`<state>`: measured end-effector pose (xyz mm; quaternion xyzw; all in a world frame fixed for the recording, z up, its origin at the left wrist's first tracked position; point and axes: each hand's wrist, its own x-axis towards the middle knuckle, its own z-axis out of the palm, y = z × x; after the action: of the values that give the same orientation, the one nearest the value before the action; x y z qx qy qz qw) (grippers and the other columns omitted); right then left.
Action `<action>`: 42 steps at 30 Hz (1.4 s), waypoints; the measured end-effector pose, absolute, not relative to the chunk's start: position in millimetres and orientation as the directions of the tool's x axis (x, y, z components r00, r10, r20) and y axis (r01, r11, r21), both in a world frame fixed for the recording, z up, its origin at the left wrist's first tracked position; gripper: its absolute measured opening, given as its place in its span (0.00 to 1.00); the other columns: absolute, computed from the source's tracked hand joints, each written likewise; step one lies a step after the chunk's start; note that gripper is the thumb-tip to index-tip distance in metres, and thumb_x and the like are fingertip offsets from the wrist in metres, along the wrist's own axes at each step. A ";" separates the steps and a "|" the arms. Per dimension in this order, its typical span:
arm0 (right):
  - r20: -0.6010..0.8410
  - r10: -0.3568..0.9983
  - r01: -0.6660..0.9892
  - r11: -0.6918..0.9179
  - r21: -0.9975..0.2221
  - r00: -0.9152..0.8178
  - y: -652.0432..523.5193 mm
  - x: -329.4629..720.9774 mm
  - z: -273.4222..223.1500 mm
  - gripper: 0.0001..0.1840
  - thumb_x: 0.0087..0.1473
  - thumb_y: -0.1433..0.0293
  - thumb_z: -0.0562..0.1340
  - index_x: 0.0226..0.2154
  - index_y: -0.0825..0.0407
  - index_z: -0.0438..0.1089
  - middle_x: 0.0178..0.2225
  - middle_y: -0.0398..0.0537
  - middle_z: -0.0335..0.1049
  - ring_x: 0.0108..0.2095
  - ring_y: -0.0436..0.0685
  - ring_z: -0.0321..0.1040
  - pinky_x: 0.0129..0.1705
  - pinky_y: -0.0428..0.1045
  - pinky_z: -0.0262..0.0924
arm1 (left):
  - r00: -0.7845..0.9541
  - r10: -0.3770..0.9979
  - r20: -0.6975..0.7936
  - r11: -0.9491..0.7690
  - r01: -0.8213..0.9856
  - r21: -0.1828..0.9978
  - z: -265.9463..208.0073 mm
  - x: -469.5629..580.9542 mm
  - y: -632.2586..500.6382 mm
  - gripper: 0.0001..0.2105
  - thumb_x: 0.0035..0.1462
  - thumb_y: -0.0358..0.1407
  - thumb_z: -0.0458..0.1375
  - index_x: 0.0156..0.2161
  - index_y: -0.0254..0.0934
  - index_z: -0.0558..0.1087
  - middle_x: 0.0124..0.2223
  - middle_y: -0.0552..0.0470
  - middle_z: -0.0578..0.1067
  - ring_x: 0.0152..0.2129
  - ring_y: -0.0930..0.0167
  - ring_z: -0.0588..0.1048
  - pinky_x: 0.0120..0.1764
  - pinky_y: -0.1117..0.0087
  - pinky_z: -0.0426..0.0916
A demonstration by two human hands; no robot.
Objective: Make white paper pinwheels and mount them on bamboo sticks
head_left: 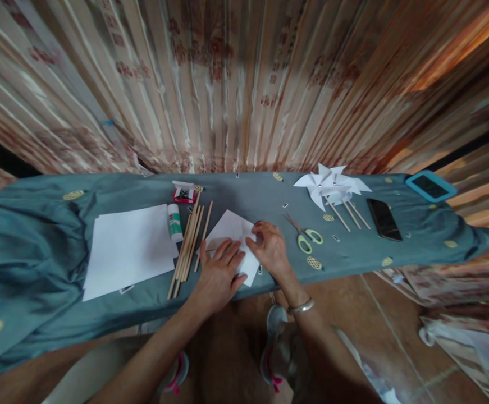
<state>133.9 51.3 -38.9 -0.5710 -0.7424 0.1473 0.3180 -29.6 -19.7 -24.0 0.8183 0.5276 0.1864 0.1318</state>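
Observation:
A square sheet of white paper (pixel 226 223), with cut or crease lines on it, lies turned cornerwise on the cloth in front of me. My left hand (pixel 221 269) rests flat across its near left part, fingers spread. At its right corner my right hand (pixel 269 244) has thumb and fingers closed on the paper's edge. Wooden sticks (pixel 190 244) lie just left of the paper, one of them apart from the bundle. Scissors (pixel 304 234) with green handles lie open to the right of my right hand.
A stack of white paper (pixel 128 249), a glue stick (pixel 174 223) and a small red box (pixel 184 193) stand left. Paper pinwheels (pixel 332 182) on sticks, a phone (pixel 384 219) and a blue-framed tablet (pixel 432 186) lie right. A curtain (pixel 227 84) hangs along the table's (pixel 252 193) far edge.

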 end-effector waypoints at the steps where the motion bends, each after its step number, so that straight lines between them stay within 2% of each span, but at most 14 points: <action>1: 0.309 0.937 0.744 0.323 -0.586 -0.163 51.9 136.7 -38.8 0.07 0.49 0.70 0.62 0.34 0.52 0.69 0.41 0.53 0.72 0.44 0.61 0.67 0.51 0.56 0.57 | 0.373 0.912 0.169 -0.409 0.814 0.413 -24.2 -29.7 -19.6 0.17 0.58 0.37 0.57 0.52 0.40 0.68 0.59 0.44 0.69 0.59 0.57 0.62 0.59 0.37 0.33; 5: 0.324 0.924 0.733 0.362 -0.576 -0.202 54.0 149.1 -38.1 0.07 0.50 0.72 0.60 0.35 0.52 0.69 0.41 0.53 0.73 0.44 0.60 0.67 0.51 0.56 0.57 | 0.376 0.911 0.168 -0.411 0.811 0.416 -25.4 -30.2 -19.3 0.17 0.58 0.38 0.56 0.52 0.39 0.68 0.59 0.44 0.69 0.59 0.57 0.62 0.59 0.37 0.33; 14: 0.332 0.929 0.756 0.335 -0.562 -0.164 59.4 165.3 -41.3 0.07 0.51 0.72 0.59 0.34 0.52 0.70 0.42 0.53 0.73 0.44 0.61 0.67 0.50 0.57 0.59 | 0.382 0.911 0.153 -0.410 0.809 0.422 -26.7 -32.1 -19.8 0.18 0.58 0.39 0.57 0.53 0.40 0.68 0.60 0.44 0.67 0.59 0.57 0.61 0.60 0.38 0.33; 21: 0.434 0.895 0.810 0.331 -0.485 -0.105 66.8 191.8 -50.2 0.13 0.52 0.75 0.53 0.37 0.53 0.71 0.40 0.56 0.74 0.45 0.62 0.68 0.52 0.60 0.60 | 0.384 0.911 0.150 -0.410 0.804 0.432 -28.9 -32.6 -21.0 0.18 0.59 0.41 0.56 0.54 0.40 0.67 0.61 0.44 0.67 0.60 0.58 0.60 0.60 0.39 0.32; 24: 0.438 0.896 0.829 0.293 -0.475 -0.066 68.1 191.7 -49.5 0.15 0.56 0.71 0.52 0.41 0.54 0.71 0.42 0.57 0.74 0.45 0.63 0.69 0.51 0.60 0.61 | 0.383 0.911 0.151 -0.409 0.801 0.436 -28.1 -33.2 -21.6 0.20 0.59 0.41 0.55 0.56 0.40 0.65 0.61 0.43 0.66 0.60 0.58 0.60 0.60 0.39 0.32; 29: 0.395 0.909 0.816 0.327 -0.476 -0.134 64.7 170.8 -41.7 0.18 0.60 0.64 0.52 0.45 0.56 0.70 0.43 0.60 0.74 0.46 0.64 0.69 0.51 0.61 0.61 | 0.381 0.907 0.181 -0.421 0.788 0.450 -25.2 -35.5 -21.4 0.25 0.59 0.42 0.55 0.60 0.41 0.60 0.64 0.41 0.61 0.61 0.56 0.57 0.59 0.36 0.34; 33: 0.370 0.920 0.810 0.314 -0.495 -0.130 63.0 156.5 -34.4 0.19 0.60 0.62 0.53 0.47 0.55 0.70 0.45 0.59 0.74 0.46 0.65 0.69 0.50 0.62 0.62 | 0.400 0.882 0.250 -0.471 0.735 0.488 -21.9 -31.4 -23.0 0.22 0.60 0.39 0.54 0.58 0.39 0.61 0.62 0.40 0.64 0.60 0.57 0.59 0.59 0.37 0.35; 35: 0.390 0.914 0.802 0.312 -0.509 -0.108 64.1 152.2 -29.7 0.19 0.59 0.63 0.53 0.46 0.55 0.70 0.45 0.59 0.74 0.47 0.64 0.69 0.51 0.61 0.62 | 0.414 0.869 0.271 -0.494 0.697 0.519 -18.7 -26.8 -23.6 0.19 0.60 0.35 0.54 0.56 0.38 0.64 0.59 0.42 0.68 0.58 0.59 0.62 0.60 0.40 0.39; 37: 0.399 0.912 0.793 0.310 -0.525 -0.092 65.8 147.8 -25.1 0.19 0.59 0.64 0.53 0.46 0.56 0.71 0.45 0.59 0.74 0.47 0.64 0.70 0.51 0.60 0.63 | 0.407 0.869 0.283 -0.494 0.674 0.549 -14.5 -22.7 -22.9 0.16 0.59 0.32 0.54 0.53 0.37 0.66 0.54 0.44 0.72 0.54 0.62 0.66 0.60 0.46 0.48; 40: 0.355 0.927 0.772 0.311 -0.554 -0.119 68.6 137.0 -19.8 0.18 0.58 0.66 0.53 0.45 0.56 0.72 0.43 0.58 0.75 0.43 0.62 0.72 0.48 0.58 0.65 | 0.385 0.874 0.297 -0.486 0.655 0.579 -8.2 -21.2 -19.6 0.11 0.58 0.29 0.55 0.46 0.36 0.70 0.45 0.47 0.75 0.45 0.64 0.70 0.54 0.55 0.62; 42: 0.312 0.933 0.754 0.335 -0.565 -0.181 71.1 125.4 -16.9 0.16 0.57 0.67 0.54 0.44 0.55 0.72 0.43 0.56 0.76 0.42 0.61 0.73 0.46 0.56 0.66 | 0.374 0.869 0.323 -0.494 0.636 0.593 -4.8 -24.6 -16.7 0.07 0.58 0.28 0.55 0.41 0.36 0.72 0.40 0.49 0.75 0.41 0.64 0.71 0.48 0.60 0.67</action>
<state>125.4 71.1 -16.9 -0.5585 -0.7550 0.1433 0.3124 -24.6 -16.7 -4.8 0.8070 0.4664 0.3093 0.1884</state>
